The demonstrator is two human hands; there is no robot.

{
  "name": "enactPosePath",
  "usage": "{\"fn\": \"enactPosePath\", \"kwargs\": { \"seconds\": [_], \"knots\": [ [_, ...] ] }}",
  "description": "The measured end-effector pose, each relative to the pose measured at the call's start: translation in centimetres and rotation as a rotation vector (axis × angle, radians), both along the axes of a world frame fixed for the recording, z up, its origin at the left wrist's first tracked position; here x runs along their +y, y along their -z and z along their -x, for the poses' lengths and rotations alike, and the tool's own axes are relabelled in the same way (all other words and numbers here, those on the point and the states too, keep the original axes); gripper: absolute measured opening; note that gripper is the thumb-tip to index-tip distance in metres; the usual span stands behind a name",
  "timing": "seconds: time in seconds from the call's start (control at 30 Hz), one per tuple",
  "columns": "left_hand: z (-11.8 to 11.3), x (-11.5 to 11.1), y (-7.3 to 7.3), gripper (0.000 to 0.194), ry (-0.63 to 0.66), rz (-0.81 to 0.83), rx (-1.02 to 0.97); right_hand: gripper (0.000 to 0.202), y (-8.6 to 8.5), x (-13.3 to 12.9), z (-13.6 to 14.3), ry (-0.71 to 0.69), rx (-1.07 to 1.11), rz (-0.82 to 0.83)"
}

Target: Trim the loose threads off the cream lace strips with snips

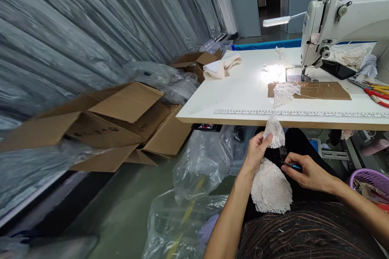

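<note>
My left hand (257,147) is closed, pinching a small piece of white lace (275,132) just in front of the table edge. My right hand (308,172) is closed around small blue-handled thread snips (291,165), whose dark tip points left toward the lace. The snips and the held lace are apart. Below my hands, a stack of white lace pieces (271,188) rests on my lap. On the table, another lace piece (285,93) lies partly over a brown cardboard strip (326,90) by the sewing machine (316,28).
A printed ruler (288,113) runs along the front of the white table (231,93). Scissors with red handles (377,96) lie at the right. An open cardboard box (121,125) and plastic bags (203,162) stand left. A purple basket (369,178) is low on the right.
</note>
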State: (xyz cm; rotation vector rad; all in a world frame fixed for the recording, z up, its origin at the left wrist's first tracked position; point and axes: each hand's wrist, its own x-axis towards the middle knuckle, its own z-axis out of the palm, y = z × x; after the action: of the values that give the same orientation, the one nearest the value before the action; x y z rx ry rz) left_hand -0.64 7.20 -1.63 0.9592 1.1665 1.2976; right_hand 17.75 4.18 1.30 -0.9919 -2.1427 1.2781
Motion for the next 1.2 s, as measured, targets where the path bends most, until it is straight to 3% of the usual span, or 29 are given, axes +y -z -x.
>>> {"fn": "enactPosePath", "kwargs": {
  "seconds": [0.2, 0.27, 0.4, 0.47, 0.6, 0.73, 0.87, 1.0, 1.2],
  "knots": [
    [1.3, -4.4, 0.0, 0.046, 0.182, 0.108, -0.013, 0.038, 0.8, 1.1, -0.3, 0.291, 0.159, 0.08],
    [1.7, -6.2, 0.4, 0.047, 0.239, 0.15, -0.042, 0.046, 1.2, 1.2, 0.2, 0.26, 0.156, 0.139],
    [2.5, -8.6, 1.3, 0.05, 0.323, 0.198, -0.057, 0.044, 1.5, 0.0, 1.2, 0.054, 0.165, 0.202],
    [2.8, -8.7, 1.5, 0.049, 0.328, 0.185, -0.008, 0.04, 1.1, -1.1, 1.5, -0.038, 0.166, 0.146],
    [2.7, -7.5, 0.9, 0.057, 0.222, 0.041, 0.02, 0.025, -0.5, -2.8, 1.2, -0.249, 0.076, -0.11],
    [1.0, -6.6, -0.2, 0.077, 0.364, 0.01, -0.225, 0.014, -1.2, -3.3, 0.7, -0.393, 0.002, -0.204],
    [0.0, -6.7, -0.8, 0.065, 0.43, 0.039, -0.226, 0.012, -0.9, -3.1, -0.1, -0.34, 0.012, -0.135],
    [0.3, -7.1, -0.7, 0.045, 0.329, 0.147, 0.031, 0.022, -0.2, -2.8, -1.0, -0.306, 0.043, -0.07],
    [1.0, -7.7, -0.6, 0.046, 0.207, 0.168, 0.127, 0.046, 0.8, -0.5, -1.2, -0.076, -0.03, 0.11]
  ]
}}
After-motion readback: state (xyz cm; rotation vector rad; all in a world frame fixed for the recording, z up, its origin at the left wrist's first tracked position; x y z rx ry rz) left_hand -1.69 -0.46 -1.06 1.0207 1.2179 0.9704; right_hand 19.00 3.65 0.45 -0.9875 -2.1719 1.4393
